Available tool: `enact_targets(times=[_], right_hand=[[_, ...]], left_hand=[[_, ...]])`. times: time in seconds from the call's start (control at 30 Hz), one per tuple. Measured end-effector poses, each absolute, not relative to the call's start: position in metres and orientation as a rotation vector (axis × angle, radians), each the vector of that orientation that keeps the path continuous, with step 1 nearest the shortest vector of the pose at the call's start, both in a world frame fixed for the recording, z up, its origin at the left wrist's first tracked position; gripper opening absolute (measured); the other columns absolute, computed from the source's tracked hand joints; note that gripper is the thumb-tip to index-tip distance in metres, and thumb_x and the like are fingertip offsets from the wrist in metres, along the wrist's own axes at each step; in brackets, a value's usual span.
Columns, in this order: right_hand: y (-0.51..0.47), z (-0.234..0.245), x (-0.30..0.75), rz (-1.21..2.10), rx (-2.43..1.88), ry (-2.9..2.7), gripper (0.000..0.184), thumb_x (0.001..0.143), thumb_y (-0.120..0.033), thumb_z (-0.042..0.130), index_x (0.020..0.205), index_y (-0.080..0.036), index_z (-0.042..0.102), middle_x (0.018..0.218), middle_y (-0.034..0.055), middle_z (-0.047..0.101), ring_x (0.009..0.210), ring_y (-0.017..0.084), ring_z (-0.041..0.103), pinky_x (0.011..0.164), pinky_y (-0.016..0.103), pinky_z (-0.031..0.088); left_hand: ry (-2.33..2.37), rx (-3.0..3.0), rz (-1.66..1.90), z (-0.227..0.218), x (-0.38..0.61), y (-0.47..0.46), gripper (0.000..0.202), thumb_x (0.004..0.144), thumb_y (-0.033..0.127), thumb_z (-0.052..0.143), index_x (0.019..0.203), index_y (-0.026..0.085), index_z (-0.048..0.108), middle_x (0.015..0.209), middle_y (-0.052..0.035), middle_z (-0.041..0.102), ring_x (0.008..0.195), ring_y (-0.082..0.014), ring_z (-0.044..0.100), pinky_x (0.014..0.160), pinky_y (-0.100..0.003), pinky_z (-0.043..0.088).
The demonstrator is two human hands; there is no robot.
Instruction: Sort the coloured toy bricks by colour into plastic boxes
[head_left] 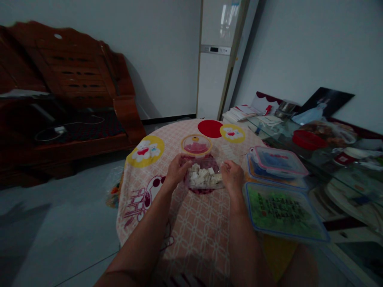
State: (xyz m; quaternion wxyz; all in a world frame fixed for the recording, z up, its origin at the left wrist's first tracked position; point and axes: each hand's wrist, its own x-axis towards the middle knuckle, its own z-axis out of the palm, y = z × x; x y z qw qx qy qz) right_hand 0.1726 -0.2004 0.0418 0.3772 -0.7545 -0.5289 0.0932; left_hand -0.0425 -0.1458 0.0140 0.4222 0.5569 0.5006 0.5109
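A clear plastic container [207,161] sits on the round table in front of me, heaped with small white block-like pieces [204,177]. My left hand [177,171] is closed on its left edge, thumb towards the inside. At the opposite edge, my right hand [233,176] has its fingers bent and pressed together on the container's rim. Just behind stands a round lidded bowl [196,148] with a yellow rim and a clear lid. Some pale flat pieces [228,152] lie on the cloth beyond my right hand.
Patterned cloth covers the table [200,227]. To the right are a pink-rimmed lidded box [279,161] and a blue-rimmed box with green contents [285,213]. A cluttered glass table [332,175] adjoins on that side. A wooden bench [74,75] stands at left.
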Motion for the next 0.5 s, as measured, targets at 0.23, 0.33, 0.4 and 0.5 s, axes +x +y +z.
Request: enact_targets(times=[0.23, 0.33, 0.4, 0.5], right_hand=[[-0.21, 0.037, 0.171, 0.3, -1.855, -1.346, 0.045, 0.08, -0.036, 0.063, 0.115, -0.012, 0.077, 0.08, 0.0089, 0.076, 0.075, 0.024, 0.068, 0.074, 0.032, 0.05], [-0.211, 0.035, 0.176, 0.316, -1.815, -1.332, 0.05, 0.08, -0.032, 0.058, 0.123, -0.011, 0.075, 0.08, 0.0084, 0.076, 0.075, 0.024, 0.069, 0.075, 0.032, 0.051], [-0.212, 0.035, 0.179, 0.328, -1.805, -1.346, 0.053, 0.081, -0.028, 0.054, 0.127, -0.011, 0.073, 0.081, 0.0087, 0.076, 0.075, 0.024, 0.069, 0.078, 0.033, 0.052], [-0.213, 0.035, 0.181, 0.315, -1.825, -1.384, 0.054, 0.081, -0.023, 0.051, 0.129, -0.012, 0.072, 0.083, 0.0088, 0.077, 0.077, 0.024, 0.07, 0.081, 0.033, 0.052]], left_hand=[[1.4, 1.606, 1.281, 0.015, -0.049, -0.145, 0.041, 0.082, 0.053, 0.062, 0.093, 0.016, 0.076, 0.078, -0.0049, 0.073, 0.076, -0.0203, 0.065, 0.069, -0.027, 0.046], [1.444, 1.625, 1.275, 0.013, -0.048, -0.145, 0.044, 0.087, 0.054, 0.054, 0.083, 0.016, 0.076, 0.073, -0.0025, 0.07, 0.076, -0.0197, 0.064, 0.066, -0.026, 0.044], [1.449, 1.585, 1.289, 0.009, -0.048, -0.144, 0.045, 0.088, 0.054, 0.053, 0.081, 0.015, 0.076, 0.07, -0.0017, 0.067, 0.074, -0.019, 0.062, 0.062, -0.025, 0.042], [1.394, 1.499, 1.324, 0.001, -0.049, -0.141, 0.039, 0.083, 0.048, 0.058, 0.087, 0.015, 0.078, 0.074, -0.002, 0.07, 0.073, -0.0181, 0.062, 0.06, -0.024, 0.043]])
